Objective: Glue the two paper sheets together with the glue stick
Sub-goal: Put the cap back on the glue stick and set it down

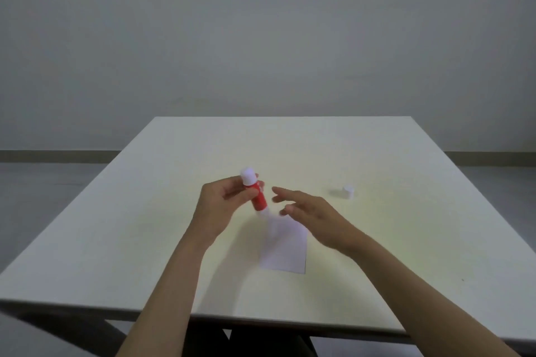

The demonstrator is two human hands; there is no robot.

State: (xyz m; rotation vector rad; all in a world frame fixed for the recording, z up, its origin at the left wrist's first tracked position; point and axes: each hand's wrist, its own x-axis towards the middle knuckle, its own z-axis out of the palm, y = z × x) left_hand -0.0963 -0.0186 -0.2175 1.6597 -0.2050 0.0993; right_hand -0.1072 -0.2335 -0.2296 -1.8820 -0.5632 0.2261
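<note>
Two hands are seen at the centre of the frame above a pale bench [391,255], set before a plain grey wall [261,23]. A red glue stick [256,193] is gripped in the left hand [216,206], fingers curled around its barrel; the stick is tilted, one white end raised toward the top of the frame and the other white end pointed down at the far edge of the paper. The right hand [311,216] is held open just right of the stick, fingers spread and slightly blurred, with nothing in its grasp — it is not in contact with the stick. White paper [285,251] is laid flat on the bench just below the hands, slightly right of centre; whether one sheet or two stacked sheets are shown cannot be told. A small white cap [347,192] is stood alone on the bench at centre right — well apart from the paper.
</note>
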